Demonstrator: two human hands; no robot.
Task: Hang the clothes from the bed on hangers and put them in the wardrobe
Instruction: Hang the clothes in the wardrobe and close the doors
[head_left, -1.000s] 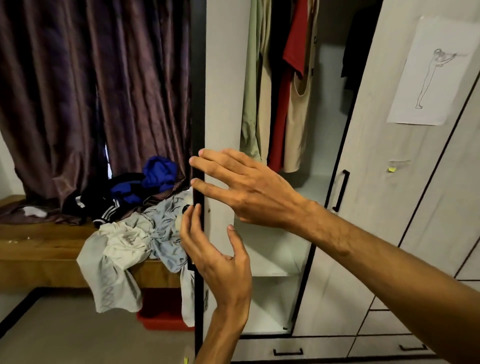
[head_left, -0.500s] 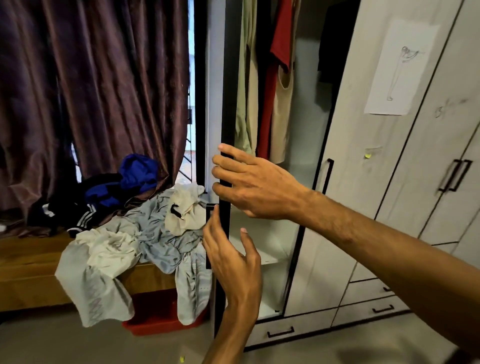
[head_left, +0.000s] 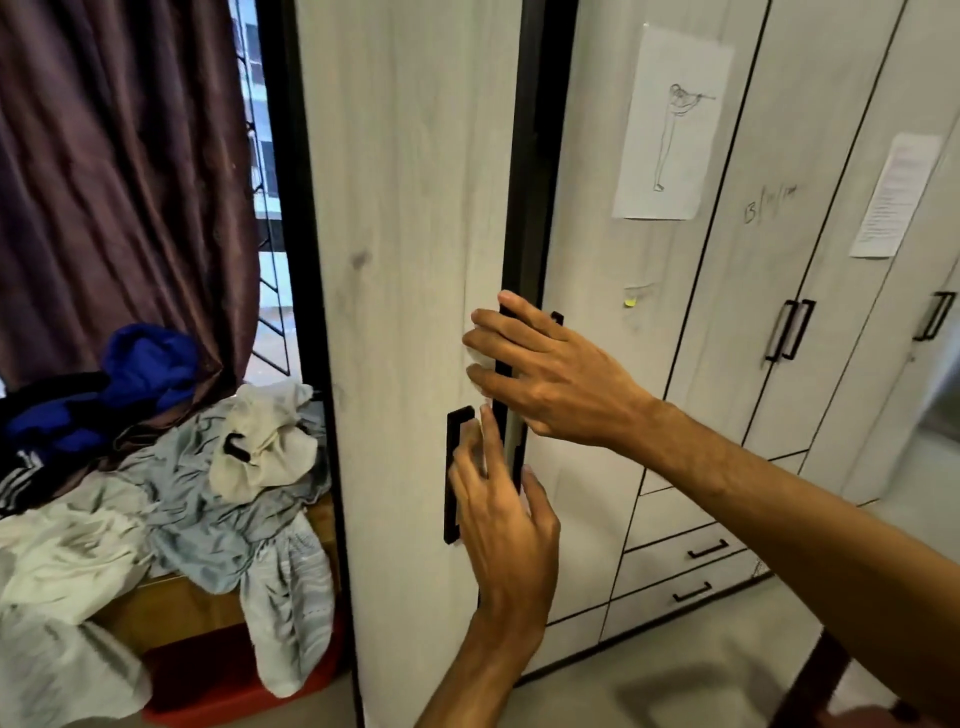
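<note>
The wardrobe (head_left: 649, 364) fills the right and middle of the view, and its left door (head_left: 405, 260) stands almost shut, leaving only a dark gap along its right edge. The right hand (head_left: 550, 374) lies flat across that gap, fingers (head_left: 493, 325) spread and released on the door's face, its grip grasping nothing. Below it the left hand (head_left: 506, 519) is also open, palm toward the door, fingertips reaching up just beside the black handle (head_left: 453, 467); it covers the handle's lower part, and whether it presses the wood or only hovers cannot be told.

The clothes (head_left: 208, 493) lie well apart from both hands, to the left of the door, heaped on the bed (head_left: 171, 603) (only its wooden side shows). Pale grey and cream garments spill over the edge, one hanging down toward a red box (head_left: 223, 686) on the floor; a blue garment (head_left: 150, 358) and a dark striped one sit farther back against the brown curtain (head_left: 119, 182).

On the next door right of the gap a paper sketch (head_left: 670, 124) of a standing figure is stuck, and a printed sheet (head_left: 898, 197) hangs on a door farther right
</note>
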